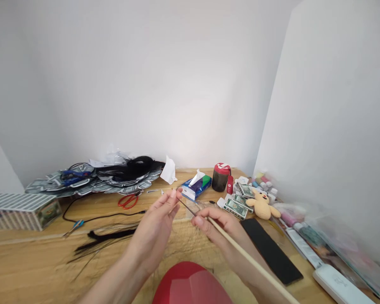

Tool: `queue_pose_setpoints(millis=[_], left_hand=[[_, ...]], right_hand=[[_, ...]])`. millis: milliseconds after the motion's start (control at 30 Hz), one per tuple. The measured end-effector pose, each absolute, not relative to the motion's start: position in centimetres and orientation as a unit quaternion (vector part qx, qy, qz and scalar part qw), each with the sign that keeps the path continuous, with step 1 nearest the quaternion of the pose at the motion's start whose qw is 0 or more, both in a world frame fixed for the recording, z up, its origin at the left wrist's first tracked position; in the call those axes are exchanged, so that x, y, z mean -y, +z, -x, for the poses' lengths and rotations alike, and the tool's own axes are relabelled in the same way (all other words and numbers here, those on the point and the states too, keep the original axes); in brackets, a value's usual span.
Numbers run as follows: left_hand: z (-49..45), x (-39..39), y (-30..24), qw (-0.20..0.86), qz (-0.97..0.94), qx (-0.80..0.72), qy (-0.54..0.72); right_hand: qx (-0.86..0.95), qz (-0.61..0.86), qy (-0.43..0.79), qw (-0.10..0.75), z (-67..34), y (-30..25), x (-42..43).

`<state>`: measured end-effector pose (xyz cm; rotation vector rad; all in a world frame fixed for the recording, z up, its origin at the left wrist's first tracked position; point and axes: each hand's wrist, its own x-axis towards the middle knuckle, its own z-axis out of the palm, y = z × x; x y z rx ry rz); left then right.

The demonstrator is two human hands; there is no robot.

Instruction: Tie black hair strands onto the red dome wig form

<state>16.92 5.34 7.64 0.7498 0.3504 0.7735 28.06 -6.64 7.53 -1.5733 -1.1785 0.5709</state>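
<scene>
Over the middle of the table, my left hand (156, 228) pinches one end of a thin dark strand (186, 207) between thumb and fingertips. My right hand (223, 234) is closed, thumb against fingers, on the strand's other end. A long pale rod or cord (243, 251) runs across the right hand toward the lower right; whether the fingers grip it is unclear. Left of my left hand lies a bundle of black hair-like fibres (114, 236), with loose strands scattered round it. A rounded red object (191, 285) sits below both hands, its kind unclear.
At the back left are black hair (126, 169) and red-handled scissors (128, 201). Behind my hands stand a tissue pack (196, 185) and a red-lidded jar (221, 177). Rightward are a crocheted toy (262, 204), a black flat strip (270, 251) and a white device (340, 283).
</scene>
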Motion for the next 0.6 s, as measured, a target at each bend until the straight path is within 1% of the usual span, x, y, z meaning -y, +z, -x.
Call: queue_pose_setpoints(millis=[133, 300, 400, 533, 600], left_hand=[[-16.4, -6.8, 8.7, 0.842, -0.331, -0.157, 0.397], [-15.9, -7.8, 9.3, 0.837, -0.307, -0.164, 0.422], [-15.6, -8.8, 9.5, 0.829, -0.294, -0.167, 0.445], [-15.0, -10.7, 10.0, 0.815, -0.277, -0.156, 0.484], [-14.5, -12.0, 10.2, 0.807, -0.271, -0.156, 0.502]], right_hand=[[0.512, 0.672, 0.215, 0.489, -29.7, 8.2, 7.0], [0.515, 0.681, 0.269, 0.446, -30.8, 9.7, 7.7], [0.518, 0.7, 0.246, 0.424, -31.4, 10.5, 8.3], [0.515, 0.712, 0.237, 0.414, -32.9, 10.3, 8.9], [0.5, 0.717, 0.23, 0.427, -33.8, 9.7, 9.0]])
